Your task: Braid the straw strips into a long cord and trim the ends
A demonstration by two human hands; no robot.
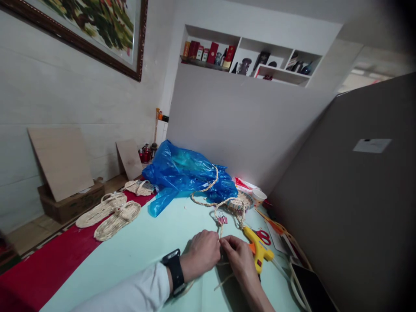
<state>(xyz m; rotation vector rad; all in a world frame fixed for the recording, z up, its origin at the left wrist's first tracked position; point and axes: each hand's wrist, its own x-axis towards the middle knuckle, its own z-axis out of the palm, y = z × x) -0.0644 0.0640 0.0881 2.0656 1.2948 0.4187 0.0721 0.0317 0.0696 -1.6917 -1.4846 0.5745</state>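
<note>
Both hands meet over the pale green tabletop point(130, 264), closed around a thin straw cord point(221, 230). My left hand point(203, 253), with a dark watch on its wrist, pinches the cord from the left. Opposite it, my right hand point(238, 255) grips the same cord between thumb and fingers. Above the hands, a pink binder clip point(222, 220) sits on the cord, which leads up to a longer braided straw rope point(208, 203). Loose strands point(224, 281) trail below the right hand. The exact crossing of strands between the fingers is hidden.
A yellow glue gun point(260, 251) and red-handled scissors point(264, 236) lie right of my right hand. A blue plastic bag point(191, 173) fills the back. Woven straw sandals point(118, 219) rest at left. A phone-like dark device point(312, 288) lies at the right edge, near a white cup point(259, 196).
</note>
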